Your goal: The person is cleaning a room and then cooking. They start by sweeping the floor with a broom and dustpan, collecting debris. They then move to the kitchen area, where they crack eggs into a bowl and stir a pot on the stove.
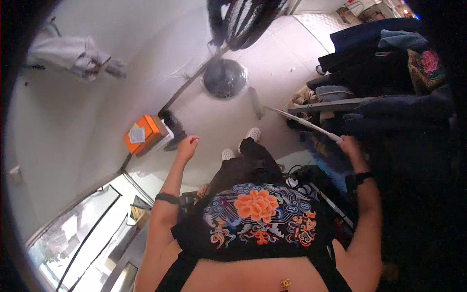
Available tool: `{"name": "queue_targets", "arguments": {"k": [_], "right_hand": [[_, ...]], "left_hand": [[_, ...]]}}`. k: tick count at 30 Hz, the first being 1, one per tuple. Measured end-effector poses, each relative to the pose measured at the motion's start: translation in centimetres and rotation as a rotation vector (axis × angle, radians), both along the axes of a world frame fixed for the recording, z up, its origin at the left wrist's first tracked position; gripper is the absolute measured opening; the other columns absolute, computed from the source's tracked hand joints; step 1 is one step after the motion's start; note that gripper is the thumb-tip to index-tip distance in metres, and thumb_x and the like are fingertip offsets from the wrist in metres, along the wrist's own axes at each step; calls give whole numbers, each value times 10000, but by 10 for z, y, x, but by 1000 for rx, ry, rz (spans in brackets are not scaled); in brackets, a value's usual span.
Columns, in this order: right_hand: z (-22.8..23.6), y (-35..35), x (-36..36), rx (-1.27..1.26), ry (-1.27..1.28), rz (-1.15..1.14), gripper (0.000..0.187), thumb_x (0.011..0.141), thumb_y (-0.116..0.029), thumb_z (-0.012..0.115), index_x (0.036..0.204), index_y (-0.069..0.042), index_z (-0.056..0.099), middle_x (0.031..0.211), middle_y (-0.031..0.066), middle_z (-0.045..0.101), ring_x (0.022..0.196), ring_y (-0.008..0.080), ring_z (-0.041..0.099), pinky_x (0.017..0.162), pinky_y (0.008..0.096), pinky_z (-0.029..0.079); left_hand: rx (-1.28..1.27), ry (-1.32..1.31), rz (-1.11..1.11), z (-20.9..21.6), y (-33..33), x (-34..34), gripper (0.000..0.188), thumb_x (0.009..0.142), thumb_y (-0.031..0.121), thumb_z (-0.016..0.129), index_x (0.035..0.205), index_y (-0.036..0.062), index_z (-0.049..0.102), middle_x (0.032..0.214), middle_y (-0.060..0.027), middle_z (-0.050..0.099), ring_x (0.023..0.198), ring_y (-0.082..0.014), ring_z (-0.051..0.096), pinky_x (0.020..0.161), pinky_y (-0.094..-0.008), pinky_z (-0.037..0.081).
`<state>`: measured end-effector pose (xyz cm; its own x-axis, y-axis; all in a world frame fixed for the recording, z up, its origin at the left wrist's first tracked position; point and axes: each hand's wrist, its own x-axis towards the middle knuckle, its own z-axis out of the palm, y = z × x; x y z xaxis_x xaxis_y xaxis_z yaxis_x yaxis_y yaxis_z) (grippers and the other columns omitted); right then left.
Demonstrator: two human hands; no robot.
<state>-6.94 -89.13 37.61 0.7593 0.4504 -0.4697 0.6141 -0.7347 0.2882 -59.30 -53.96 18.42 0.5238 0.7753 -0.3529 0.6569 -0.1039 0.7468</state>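
A white label (136,135) is showing on an orange box (151,134) along the floor's left edge, where the wall (146,63) is rising; its print is too small to read. A gold emblem (285,282) is gleaming on the person's chest, below black cloth embroidered with an orange flower (257,205).

The right hand (347,146) is gripping the end of a mop (304,121), this grip closing fully around the white pole. The mop is reaching out over the floor (287,53), its pole running forward and to the left from the hand, sloping down away from it. Its grey head (256,103) is pointing away from the person, its own long axis lying across the pole, near a round dark bin (224,80) that is standing by the floor's left edge.

The left hand (188,147) is hanging near the orange box, apart from it, its fingers curling inward; how far this grip is closing, and on what if anything, cannot be told.

Dark clothes (369,65) are piling up along the floor's right edge, while white shoes (252,135) are standing between the hands.
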Motion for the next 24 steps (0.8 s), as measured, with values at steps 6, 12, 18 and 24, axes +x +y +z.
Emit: {"name": "queue_targets", "arguments": {"k": [6, 12, 18, 24], "right_hand": [[-25, 21, -8, 333, -216, 328, 301, 816, -320, 636, 963, -57, 623, 830, 142, 627, 760, 287, 608, 691, 397, 490], [-32, 26, -34, 326, -22, 257, 278, 822, -263, 636, 983, -47, 570, 767, 101, 593, 671, 222, 574, 606, 350, 471], [11, -6, -123, 157, 676, -285, 272, 827, -205, 636, 1004, -37, 517, 704, 59, 559, 582, 158, 539, 521, 303, 453], [85, 0, -215, 538, 1315, -1202, 236, 845, -134, 592, 1026, -38, 475, 667, 23, 518, 498, 80, 481, 439, 237, 412]], "left_hand": [[-56, -64, 71, 10, 12, 6, 333, 858, 261, 560, 1121, 59, 589, 975, -128, 665, 899, -249, 634, 811, -339, 476], [59, -227, 422, 9, 76, -2, 582, 806, 236, 644, 1305, 52, 408, 1045, -111, 609, 873, -192, 582, 712, -310, 470], [346, -635, 314, 38, 152, 3, 652, 769, 260, 682, 1282, -25, 399, 1135, -179, 546, 1045, -265, 554, 884, -354, 442], [157, -948, 153, 85, 168, 32, 532, 854, 268, 598, 1268, -18, 425, 1143, -165, 547, 1038, -250, 557, 869, -359, 453]]}}
